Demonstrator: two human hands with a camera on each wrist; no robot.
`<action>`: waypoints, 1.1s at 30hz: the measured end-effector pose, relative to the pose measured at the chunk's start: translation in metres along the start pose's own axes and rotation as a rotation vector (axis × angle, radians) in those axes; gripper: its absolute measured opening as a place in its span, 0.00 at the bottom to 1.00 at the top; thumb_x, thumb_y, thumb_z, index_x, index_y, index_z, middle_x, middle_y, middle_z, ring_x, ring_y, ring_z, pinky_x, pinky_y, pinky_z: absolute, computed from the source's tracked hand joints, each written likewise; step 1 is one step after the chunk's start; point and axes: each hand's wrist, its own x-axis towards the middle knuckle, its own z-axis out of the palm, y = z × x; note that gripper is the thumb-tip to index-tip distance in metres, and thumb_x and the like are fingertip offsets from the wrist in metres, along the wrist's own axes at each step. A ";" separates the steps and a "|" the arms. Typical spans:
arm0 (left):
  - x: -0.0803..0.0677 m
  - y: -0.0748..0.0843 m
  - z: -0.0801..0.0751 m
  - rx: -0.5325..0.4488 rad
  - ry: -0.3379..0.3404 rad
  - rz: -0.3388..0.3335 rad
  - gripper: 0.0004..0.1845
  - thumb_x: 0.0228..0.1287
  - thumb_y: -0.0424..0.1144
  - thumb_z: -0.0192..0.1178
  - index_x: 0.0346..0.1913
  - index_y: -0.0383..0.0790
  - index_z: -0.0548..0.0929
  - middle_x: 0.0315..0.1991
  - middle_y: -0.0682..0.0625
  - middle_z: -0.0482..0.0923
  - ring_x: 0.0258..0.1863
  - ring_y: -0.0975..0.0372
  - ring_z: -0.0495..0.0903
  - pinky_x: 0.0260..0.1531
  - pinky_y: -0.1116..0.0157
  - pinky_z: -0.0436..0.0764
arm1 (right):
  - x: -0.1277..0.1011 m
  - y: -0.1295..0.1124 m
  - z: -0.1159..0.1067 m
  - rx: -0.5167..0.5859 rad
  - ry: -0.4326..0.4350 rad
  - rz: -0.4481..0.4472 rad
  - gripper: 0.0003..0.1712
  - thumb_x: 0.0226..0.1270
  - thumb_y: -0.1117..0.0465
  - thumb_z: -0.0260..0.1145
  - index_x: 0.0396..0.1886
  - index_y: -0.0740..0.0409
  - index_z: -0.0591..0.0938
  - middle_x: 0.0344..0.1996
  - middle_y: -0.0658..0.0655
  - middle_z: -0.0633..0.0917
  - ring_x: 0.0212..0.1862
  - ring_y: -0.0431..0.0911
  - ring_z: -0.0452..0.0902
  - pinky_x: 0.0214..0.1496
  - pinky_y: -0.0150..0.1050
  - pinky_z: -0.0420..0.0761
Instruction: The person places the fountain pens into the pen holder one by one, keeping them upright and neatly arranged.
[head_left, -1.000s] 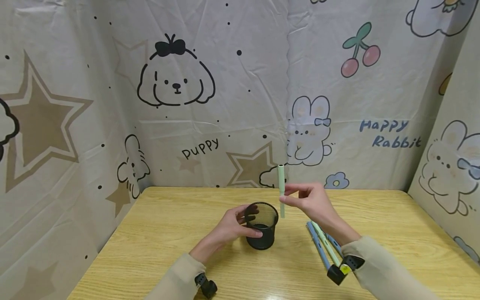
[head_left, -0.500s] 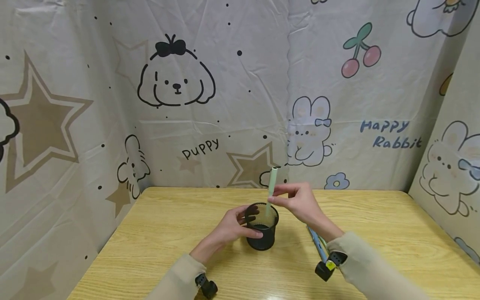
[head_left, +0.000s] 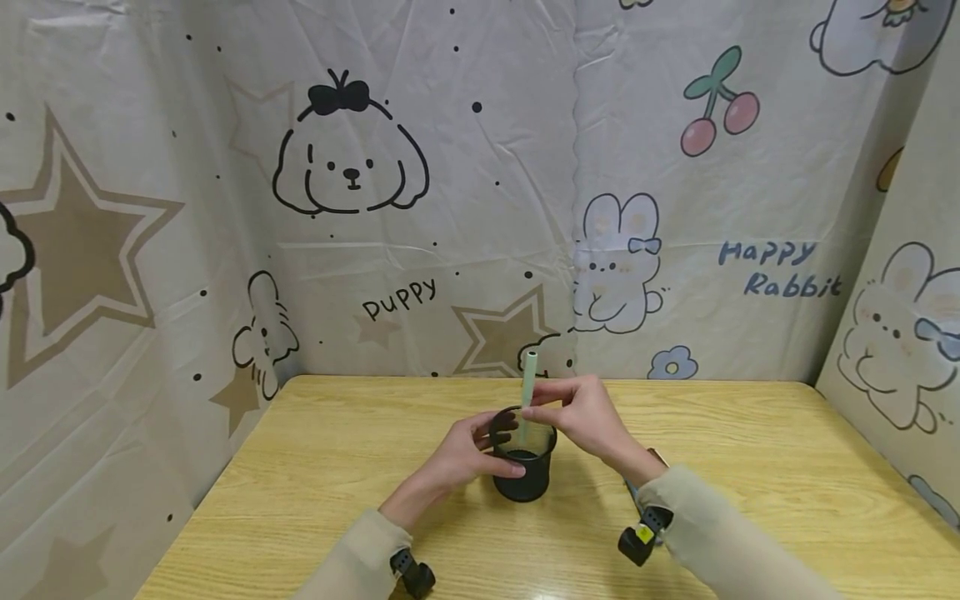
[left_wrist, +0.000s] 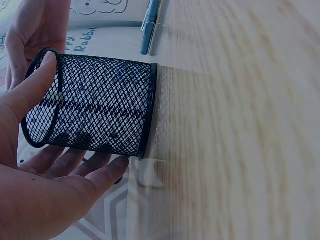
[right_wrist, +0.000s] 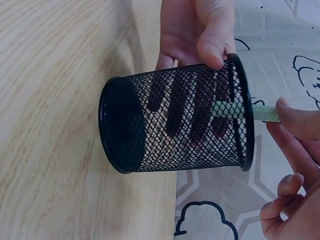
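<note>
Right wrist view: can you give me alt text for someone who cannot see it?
The right hand pinches a pale green pen, its lower end inside a black mesh cup on a wooden table. The left hand grips the cup's rim and far side.

- The green pen (head_left: 528, 390) has its lower end inside the black mesh cup (head_left: 523, 467), dim behind the mesh (tip not discernible).
- The pens on the table (head_left: 633, 493), near right, lie mostly hidden under the right sleeve (head_left: 720, 542).
- The left hand (left_wrist: 45, 185) is cut off by the wrist view's edge.
</note>
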 end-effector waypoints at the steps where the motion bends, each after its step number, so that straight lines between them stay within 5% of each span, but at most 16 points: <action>1: 0.000 0.000 0.000 0.000 0.000 0.002 0.39 0.58 0.28 0.79 0.73 0.39 0.77 0.68 0.43 0.77 0.70 0.41 0.72 0.70 0.47 0.72 | 0.001 0.001 0.001 0.001 -0.005 -0.006 0.15 0.61 0.62 0.82 0.47 0.61 0.93 0.39 0.57 0.92 0.29 0.47 0.79 0.26 0.33 0.72; 4: 0.000 0.000 0.000 -0.002 -0.002 0.009 0.38 0.57 0.28 0.79 0.73 0.39 0.78 0.67 0.44 0.78 0.69 0.43 0.74 0.70 0.47 0.72 | 0.002 0.003 0.004 0.000 -0.011 -0.012 0.14 0.60 0.63 0.82 0.46 0.61 0.94 0.37 0.54 0.92 0.37 0.50 0.83 0.29 0.32 0.77; 13: 0.000 0.001 0.001 -0.021 -0.009 0.023 0.38 0.56 0.26 0.79 0.71 0.38 0.78 0.65 0.45 0.80 0.67 0.48 0.78 0.70 0.46 0.72 | 0.001 0.007 0.009 -0.024 -0.021 -0.042 0.14 0.60 0.63 0.82 0.45 0.59 0.94 0.35 0.53 0.92 0.26 0.42 0.73 0.23 0.31 0.65; 21: -0.001 0.002 0.002 -0.023 -0.012 0.028 0.37 0.57 0.26 0.78 0.71 0.38 0.79 0.66 0.44 0.80 0.67 0.48 0.77 0.69 0.47 0.73 | 0.001 0.007 0.011 -0.054 -0.028 -0.050 0.13 0.61 0.63 0.82 0.46 0.55 0.94 0.35 0.49 0.92 0.36 0.47 0.82 0.25 0.32 0.68; 33: 0.001 0.001 0.001 -0.012 -0.012 0.024 0.38 0.57 0.27 0.79 0.72 0.40 0.78 0.68 0.45 0.78 0.68 0.47 0.76 0.69 0.47 0.73 | -0.001 0.009 0.014 -0.086 -0.039 -0.047 0.13 0.61 0.63 0.82 0.47 0.55 0.94 0.35 0.48 0.92 0.37 0.44 0.83 0.24 0.32 0.66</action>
